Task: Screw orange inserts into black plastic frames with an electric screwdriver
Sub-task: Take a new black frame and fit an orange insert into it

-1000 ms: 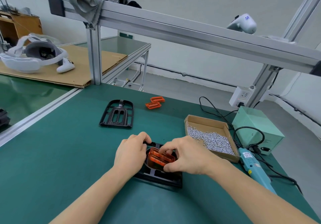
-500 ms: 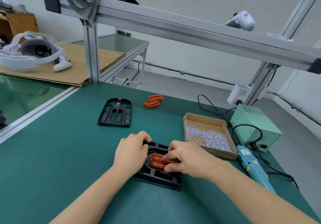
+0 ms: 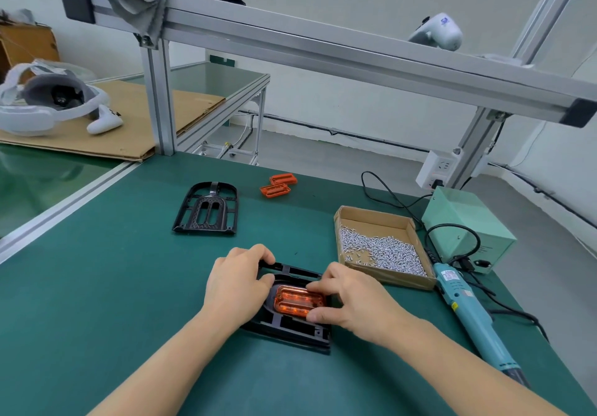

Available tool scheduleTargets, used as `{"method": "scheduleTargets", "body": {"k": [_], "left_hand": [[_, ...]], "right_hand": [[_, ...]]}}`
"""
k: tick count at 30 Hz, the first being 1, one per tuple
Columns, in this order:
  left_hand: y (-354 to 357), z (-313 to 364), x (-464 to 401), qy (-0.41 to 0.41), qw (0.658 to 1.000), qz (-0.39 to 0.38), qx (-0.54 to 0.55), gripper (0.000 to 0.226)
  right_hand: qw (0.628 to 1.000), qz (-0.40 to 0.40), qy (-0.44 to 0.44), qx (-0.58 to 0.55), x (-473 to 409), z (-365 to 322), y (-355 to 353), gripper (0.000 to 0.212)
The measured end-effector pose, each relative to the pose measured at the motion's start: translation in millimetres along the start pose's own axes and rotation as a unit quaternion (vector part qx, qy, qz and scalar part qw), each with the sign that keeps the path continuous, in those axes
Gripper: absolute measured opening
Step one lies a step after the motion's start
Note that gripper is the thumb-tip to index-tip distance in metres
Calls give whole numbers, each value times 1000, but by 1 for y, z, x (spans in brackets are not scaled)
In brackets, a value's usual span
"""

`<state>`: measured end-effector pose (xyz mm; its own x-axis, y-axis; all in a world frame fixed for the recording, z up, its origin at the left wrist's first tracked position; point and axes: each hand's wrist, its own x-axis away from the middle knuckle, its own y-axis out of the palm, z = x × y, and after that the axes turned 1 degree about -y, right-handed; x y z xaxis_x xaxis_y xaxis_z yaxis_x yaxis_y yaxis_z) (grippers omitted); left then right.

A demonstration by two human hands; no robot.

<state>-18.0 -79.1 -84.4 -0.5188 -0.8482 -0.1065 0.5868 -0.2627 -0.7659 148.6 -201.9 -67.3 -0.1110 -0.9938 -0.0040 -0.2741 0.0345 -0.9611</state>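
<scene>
Translucent orange ribbed plastic insert [image 3: 298, 301] seated in the recess of the black moulded plastic frame [image 3: 292, 328], flat on the green tabletop [image 3: 97, 302]. Right hand [image 3: 352, 296] pinches the insert between thumb and forefinger; left hand [image 3: 237, 283] curls its fingers [image 3: 263, 251] over the frame's far-left edge. Both parts look light, rigid and smooth, best held by their edges. The hands hide the frame's left side and the screw holes; whether the insert sits fully home cannot be judged.
</scene>
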Motion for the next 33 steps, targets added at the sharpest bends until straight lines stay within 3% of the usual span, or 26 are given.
{"method": "scheduleTargets", "body": {"k": [6, 18, 25, 33], "left_hand": [[6, 7, 2, 8, 1000, 9, -4, 17], [15, 13, 7, 6, 999, 31, -18, 15], [17, 13, 12, 19, 998, 51, -28, 15], [18, 13, 13, 48, 995, 74, -40, 14]], "right_hand": [[995, 27, -55, 75, 12, 1, -1, 54], [998, 54, -34, 14, 21, 10, 9, 53], [998, -21, -41, 50, 17, 16, -13, 52], [998, 1, -45, 49, 19, 18, -12, 54]]}}
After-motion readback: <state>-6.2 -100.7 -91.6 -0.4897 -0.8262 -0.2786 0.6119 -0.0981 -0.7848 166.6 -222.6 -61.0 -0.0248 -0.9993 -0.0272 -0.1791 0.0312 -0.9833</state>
